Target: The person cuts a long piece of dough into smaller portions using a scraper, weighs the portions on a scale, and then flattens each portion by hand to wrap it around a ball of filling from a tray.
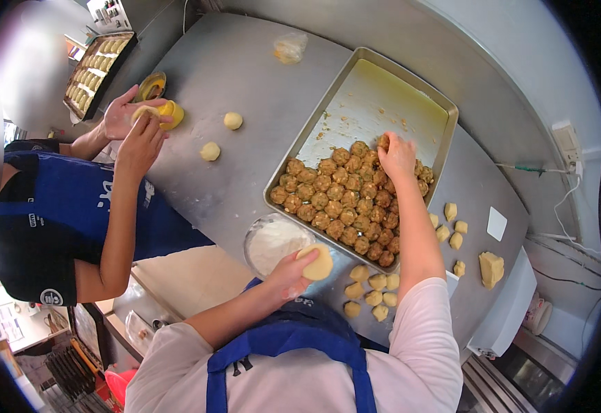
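My left hand (286, 278) holds a flattened dough disc (319, 263) between thumb and fingers, just above the near edge of the table. Reaching over a large metal tray (410, 89), my right hand (398, 158) has its fingers closed on a brown filling ball (383, 142). Rows of similar filling balls (341, 199) cover the near part of that tray, while its far part shows bare oily metal with crumbs. Beside my left hand stands a metal bowl (247, 249) with white flour (277, 241). Small dough pieces (374, 282) lie between the tray and my body.
More dough pieces (456, 241), a dough lump (491, 269) and a white scraper (497, 224) lie at right. On the left, a co-worker's hands (138, 134) work dough near a yellow cup (172, 115). Two dough balls (233, 120) and a plastic bag (290, 48) lie beyond.
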### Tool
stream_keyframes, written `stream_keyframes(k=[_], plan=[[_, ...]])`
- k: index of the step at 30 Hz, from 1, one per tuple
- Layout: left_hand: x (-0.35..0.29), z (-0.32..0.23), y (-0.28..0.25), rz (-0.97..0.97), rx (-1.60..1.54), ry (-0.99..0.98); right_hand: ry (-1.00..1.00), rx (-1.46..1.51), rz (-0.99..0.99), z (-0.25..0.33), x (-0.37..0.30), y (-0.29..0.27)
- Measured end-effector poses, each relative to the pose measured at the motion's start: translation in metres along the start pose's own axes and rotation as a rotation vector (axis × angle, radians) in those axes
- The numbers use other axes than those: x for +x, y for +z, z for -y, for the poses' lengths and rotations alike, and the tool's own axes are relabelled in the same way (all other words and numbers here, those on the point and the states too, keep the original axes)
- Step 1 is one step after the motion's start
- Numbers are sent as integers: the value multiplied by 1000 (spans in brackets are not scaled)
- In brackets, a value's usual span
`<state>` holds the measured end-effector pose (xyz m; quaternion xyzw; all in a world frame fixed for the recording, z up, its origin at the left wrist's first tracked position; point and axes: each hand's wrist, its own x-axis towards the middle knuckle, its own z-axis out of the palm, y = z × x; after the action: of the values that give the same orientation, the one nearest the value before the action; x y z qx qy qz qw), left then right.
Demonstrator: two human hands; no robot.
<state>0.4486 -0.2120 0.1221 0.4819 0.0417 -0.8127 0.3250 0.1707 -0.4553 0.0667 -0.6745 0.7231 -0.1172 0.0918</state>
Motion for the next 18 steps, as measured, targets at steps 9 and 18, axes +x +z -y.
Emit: stream_keyframes(k=[9, 18], plan=[[-31, -41, 38, 194, 145, 297, -543, 543, -195, 110, -180, -120], [-86, -31, 41, 665, 356, 41, -401, 855, -3, 129, -276, -127]])
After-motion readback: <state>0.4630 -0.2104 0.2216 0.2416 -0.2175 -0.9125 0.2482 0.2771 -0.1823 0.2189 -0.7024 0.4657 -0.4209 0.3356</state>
